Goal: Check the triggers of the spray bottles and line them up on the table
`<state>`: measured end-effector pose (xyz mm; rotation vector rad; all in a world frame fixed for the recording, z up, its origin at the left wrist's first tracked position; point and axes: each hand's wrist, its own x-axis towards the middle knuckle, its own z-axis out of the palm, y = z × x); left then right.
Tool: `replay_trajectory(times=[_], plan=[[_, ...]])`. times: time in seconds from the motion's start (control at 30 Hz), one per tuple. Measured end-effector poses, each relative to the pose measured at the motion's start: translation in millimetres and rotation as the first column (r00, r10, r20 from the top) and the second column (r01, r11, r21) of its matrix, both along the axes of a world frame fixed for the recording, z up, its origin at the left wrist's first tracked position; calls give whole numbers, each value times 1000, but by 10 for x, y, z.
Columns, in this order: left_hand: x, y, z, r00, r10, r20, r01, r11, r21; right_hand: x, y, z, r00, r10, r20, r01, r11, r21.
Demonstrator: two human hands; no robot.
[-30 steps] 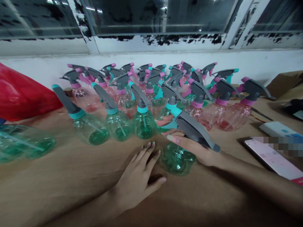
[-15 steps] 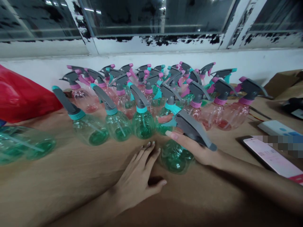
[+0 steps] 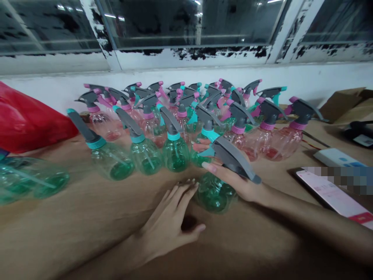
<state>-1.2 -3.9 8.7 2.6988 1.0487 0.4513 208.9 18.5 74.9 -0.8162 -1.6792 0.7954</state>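
A green see-through spray bottle [image 3: 216,196] with a grey and turquoise trigger head stands on the table in front of me. My right hand [image 3: 237,181] is wrapped around its neck, just below the spray head, and some of its fingers are hidden behind the bottle. Left of it, my left hand [image 3: 175,219] is open, fingers stretched and thumb apart, its fingertips close to the bottle's side. Whether they touch it I cannot tell. Just behind stands a row of green spray bottles, among them one with a turquoise collar [image 3: 175,152].
Pink spray bottles [image 3: 271,142] and more green ones crowd toward the wall. A red plastic bag [image 3: 29,120] lies at the left, near green bottles [image 3: 35,177]. On the right are a phone [image 3: 329,194], a white box [image 3: 335,157] and a cardboard box [image 3: 346,105].
The fingers of my left hand have come slightly nearer to the bottle and are a little more bent. My right hand keeps its hold, and the view has shifted slightly.
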Motion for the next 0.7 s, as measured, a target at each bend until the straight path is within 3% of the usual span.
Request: replay_trajectory(times=[0.47, 0.7], plan=[[29, -12, 38, 998, 16, 60, -14, 999, -32, -47, 5, -30, 995, 78, -70, -85, 991, -103], [-30, -111, 107, 986, 69, 149, -49, 990, -135, -145, -21, -86, 986, 123, -113, -138, 982, -129]])
